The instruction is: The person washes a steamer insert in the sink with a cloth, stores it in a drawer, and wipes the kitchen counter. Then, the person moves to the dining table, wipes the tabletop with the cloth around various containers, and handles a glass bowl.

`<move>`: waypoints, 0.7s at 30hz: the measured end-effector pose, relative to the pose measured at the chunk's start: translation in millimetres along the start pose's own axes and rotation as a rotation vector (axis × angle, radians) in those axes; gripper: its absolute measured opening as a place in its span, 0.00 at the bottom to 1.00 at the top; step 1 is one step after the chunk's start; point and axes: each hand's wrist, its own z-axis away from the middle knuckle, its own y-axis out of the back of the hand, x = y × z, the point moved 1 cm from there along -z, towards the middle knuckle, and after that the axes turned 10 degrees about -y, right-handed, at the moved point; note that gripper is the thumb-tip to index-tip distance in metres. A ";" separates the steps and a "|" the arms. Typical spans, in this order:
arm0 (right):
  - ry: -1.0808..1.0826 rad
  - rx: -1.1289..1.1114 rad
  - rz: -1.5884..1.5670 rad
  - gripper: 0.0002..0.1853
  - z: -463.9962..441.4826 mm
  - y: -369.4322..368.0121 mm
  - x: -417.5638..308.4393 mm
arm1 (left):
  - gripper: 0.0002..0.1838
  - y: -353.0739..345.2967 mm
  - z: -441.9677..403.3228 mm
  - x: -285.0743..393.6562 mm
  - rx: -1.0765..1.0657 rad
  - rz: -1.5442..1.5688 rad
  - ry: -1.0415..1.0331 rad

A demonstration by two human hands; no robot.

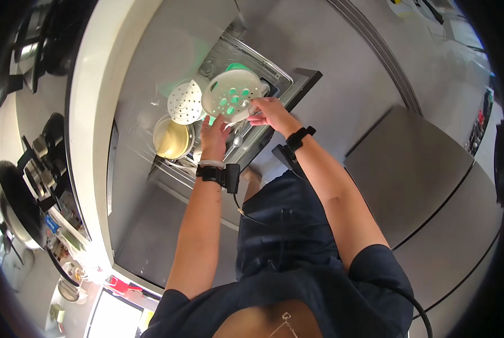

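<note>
A white perforated plate (pixel 213 97) is held up in 2 hands above an open pull-out rack (pixel 257 52), its face dotted with large round holes through which green is seen. Its lower rim is gripped by the left hand (pixel 214 138), with the fingertips brought close against the edge. Its right edge is pinched by the right hand (pixel 270 114), the thumb and fingers set narrow on it (how far the fingers reach behind the plate cannot be told).

Just beyond the plate's far rim, part of a green item (pixel 238 66) is shown. To the left, just beside the plate, a white disc with small holes (pixel 184 103) is propped at a tilt. Nearer the body, below that disc, a yellowish round vessel (pixel 172 139) is placed in the rack. A shiny spoon (pixel 238 139) is seen to the right of the left hand; its full outline is partly hidden.

A black band is worn on each wrist, and dark clothing (pixel 285 219) is worn by the person. Well apart, at the far left, a dark frying pan (pixel 18 197) is seen.
</note>
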 end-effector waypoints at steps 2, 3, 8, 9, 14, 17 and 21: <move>0.062 0.029 -0.018 0.21 -11.7 -1.4 -2.9 | 0.34 2.0 -0.4 1.6 0.048 -0.106 0.004; 0.079 0.034 -0.065 0.20 -24.2 -0.2 -1.9 | 0.32 6.7 -2.7 0.3 0.018 -0.107 0.009; 0.162 -0.013 -0.175 0.18 -56.5 -12.1 -19.0 | 0.18 36.7 -6.9 -15.8 -0.087 -0.071 0.097; 0.198 0.012 -0.138 0.18 -61.7 -16.1 -22.9 | 0.16 38.6 -1.2 -16.6 -0.089 -0.024 0.123; 0.299 0.032 -0.082 0.20 -80.2 -36.0 -43.0 | 0.15 54.0 18.5 -29.2 -0.109 -0.097 0.189; 0.315 0.037 -0.063 0.20 -105.0 -42.8 -49.7 | 0.15 58.2 25.7 -34.3 -0.063 -0.133 0.198; 0.313 0.068 -0.024 0.18 -128.9 -53.2 -60.4 | 0.16 69.0 24.9 -38.2 -0.044 -0.123 0.218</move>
